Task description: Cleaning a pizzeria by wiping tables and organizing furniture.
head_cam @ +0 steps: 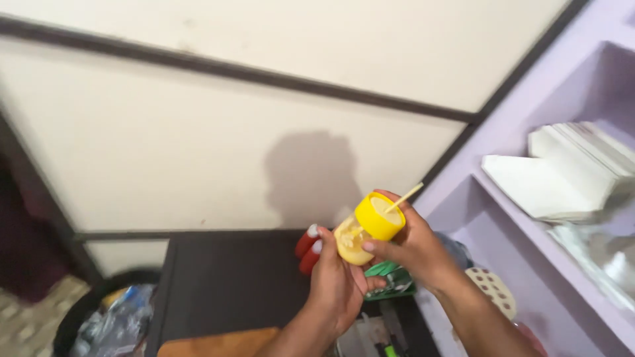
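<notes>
My left hand (336,281) grips a small clear jar (352,242) of pale yellow paste from below. My right hand (411,248) holds the jar's yellow lid (379,216) at its top, and a thin wooden stick (405,196) juts up to the right from between those fingers. Both hands are raised above a dark tabletop (231,284), in front of a cream panelled wall. Whether the lid is fully seated on the jar I cannot tell.
A red object (307,251) stands behind my left hand. A green packet (391,277) lies under the hands. Lilac shelves (503,198) at right carry stacked white papers (562,172) and a dotted item (493,287). A bin with plastic waste (112,324) sits bottom left, a wooden board (218,344) at front.
</notes>
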